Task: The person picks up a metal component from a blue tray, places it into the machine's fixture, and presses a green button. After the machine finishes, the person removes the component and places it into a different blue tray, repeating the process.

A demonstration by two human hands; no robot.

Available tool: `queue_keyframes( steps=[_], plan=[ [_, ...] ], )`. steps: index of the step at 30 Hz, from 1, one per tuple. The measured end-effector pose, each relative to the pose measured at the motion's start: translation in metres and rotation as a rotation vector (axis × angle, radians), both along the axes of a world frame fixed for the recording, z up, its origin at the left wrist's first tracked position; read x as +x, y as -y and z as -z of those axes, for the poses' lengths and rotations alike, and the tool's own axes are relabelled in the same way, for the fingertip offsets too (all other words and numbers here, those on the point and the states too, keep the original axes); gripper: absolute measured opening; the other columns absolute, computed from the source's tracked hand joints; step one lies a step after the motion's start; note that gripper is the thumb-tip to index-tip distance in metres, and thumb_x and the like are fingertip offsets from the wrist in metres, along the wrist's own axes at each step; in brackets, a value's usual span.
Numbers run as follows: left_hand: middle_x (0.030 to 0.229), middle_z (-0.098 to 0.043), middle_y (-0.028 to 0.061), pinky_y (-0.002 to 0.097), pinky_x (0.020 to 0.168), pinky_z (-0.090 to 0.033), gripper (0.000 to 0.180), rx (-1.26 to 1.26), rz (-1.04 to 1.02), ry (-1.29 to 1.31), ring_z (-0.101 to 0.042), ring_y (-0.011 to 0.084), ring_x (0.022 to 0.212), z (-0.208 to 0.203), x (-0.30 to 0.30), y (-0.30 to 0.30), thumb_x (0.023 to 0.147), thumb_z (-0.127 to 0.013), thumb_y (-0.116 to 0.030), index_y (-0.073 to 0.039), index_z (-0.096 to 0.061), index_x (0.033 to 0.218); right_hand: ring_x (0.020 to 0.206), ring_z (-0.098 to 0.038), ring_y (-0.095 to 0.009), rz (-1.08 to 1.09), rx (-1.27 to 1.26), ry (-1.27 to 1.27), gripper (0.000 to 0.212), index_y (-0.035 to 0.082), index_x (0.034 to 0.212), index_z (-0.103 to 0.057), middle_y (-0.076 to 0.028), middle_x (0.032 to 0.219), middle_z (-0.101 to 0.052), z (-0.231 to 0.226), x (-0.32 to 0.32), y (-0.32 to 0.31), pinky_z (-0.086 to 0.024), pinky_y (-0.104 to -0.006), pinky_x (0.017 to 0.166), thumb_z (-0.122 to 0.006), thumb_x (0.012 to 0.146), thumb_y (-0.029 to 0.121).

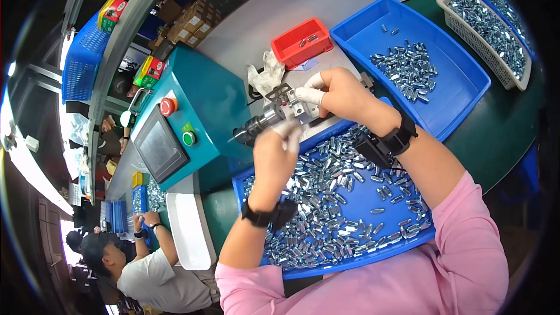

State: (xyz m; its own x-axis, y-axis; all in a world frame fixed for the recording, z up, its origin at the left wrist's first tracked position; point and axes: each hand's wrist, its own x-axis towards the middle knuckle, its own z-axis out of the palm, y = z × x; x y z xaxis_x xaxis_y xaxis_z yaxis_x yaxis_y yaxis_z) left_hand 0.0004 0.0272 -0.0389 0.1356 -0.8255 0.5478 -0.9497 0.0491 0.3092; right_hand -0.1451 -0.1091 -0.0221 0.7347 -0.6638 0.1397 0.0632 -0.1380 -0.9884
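My right hand [344,96], its thumb and fingertips in white covers, is closed in a pinch at a small metal fixture [300,109]. Whatever sits between those fingertips is too small to make out. Lower and to the left, my left hand [277,154] is beside the machine's dark metal spindle [259,122]; its white-covered fingers are smeared by motion. Beneath both hands lies a blue tray [361,198] with many short shiny metal cylinders [324,213] spread over it. Black bands with small dark boxes are strapped round both wrists.
A teal machine [204,111] with a screen, a red knob and a green button stands left. Beyond the fixture are a red bin [300,32] and a white cloth [267,74]. Right are a blue bin [466,96] and a pale basket [466,38]. A co-worker [157,274] sits left.
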Motion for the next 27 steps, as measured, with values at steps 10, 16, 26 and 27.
queue_keyframes(
  steps=[10,16,26,27],
  plan=[
    [0.072,-0.059,0.0112,0.041,0.061,-0.047,0.024,0.373,0.0,0.119,-0.059,0.0301,0.068,0.039,-0.025,-0.028,0.079,-0.063,-0.012,-0.003,-0.062,0.102,0.056,-0.058,-0.007,-0.042,-0.37,0.357,0.02,-0.002,0.086,-0.068,-0.007,0.075,-0.065,-0.013,-0.005,-0.037,-0.045,-0.0211,0.051,-0.064,0.087,0.017],
    [0.077,-0.059,0.0117,0.0401,0.062,-0.048,0.02,0.309,0.117,0.026,-0.06,0.0295,0.073,0.043,-0.025,-0.025,0.078,-0.063,-0.012,-0.002,-0.061,0.096,0.063,-0.062,-0.011,-0.014,-0.422,0.308,0.018,-0.003,0.086,-0.068,-0.011,0.082,-0.067,-0.01,-0.003,-0.037,-0.048,-0.0228,0.055,-0.065,0.085,0.015],
    [0.08,-0.059,0.012,0.0387,0.066,-0.05,0.015,0.442,0.024,0.019,-0.06,0.0291,0.079,0.051,-0.024,-0.028,0.079,-0.063,-0.013,-0.002,-0.06,0.089,0.074,-0.067,-0.021,-0.001,-0.818,0.406,0.02,-0.001,0.085,-0.068,-0.014,0.084,-0.068,-0.022,-0.007,-0.046,-0.052,-0.0289,0.063,-0.066,0.083,0.019],
    [0.08,-0.059,0.012,0.0387,0.066,-0.05,0.015,0.443,0.023,0.015,-0.06,0.0291,0.079,0.052,-0.023,-0.028,0.079,-0.063,-0.013,-0.002,-0.06,0.089,0.072,-0.067,-0.02,0.016,-0.846,0.424,0.021,-0.001,0.086,-0.068,-0.014,0.082,-0.068,-0.023,-0.006,-0.047,-0.052,-0.0289,0.062,-0.066,0.083,0.02]
  ],
)
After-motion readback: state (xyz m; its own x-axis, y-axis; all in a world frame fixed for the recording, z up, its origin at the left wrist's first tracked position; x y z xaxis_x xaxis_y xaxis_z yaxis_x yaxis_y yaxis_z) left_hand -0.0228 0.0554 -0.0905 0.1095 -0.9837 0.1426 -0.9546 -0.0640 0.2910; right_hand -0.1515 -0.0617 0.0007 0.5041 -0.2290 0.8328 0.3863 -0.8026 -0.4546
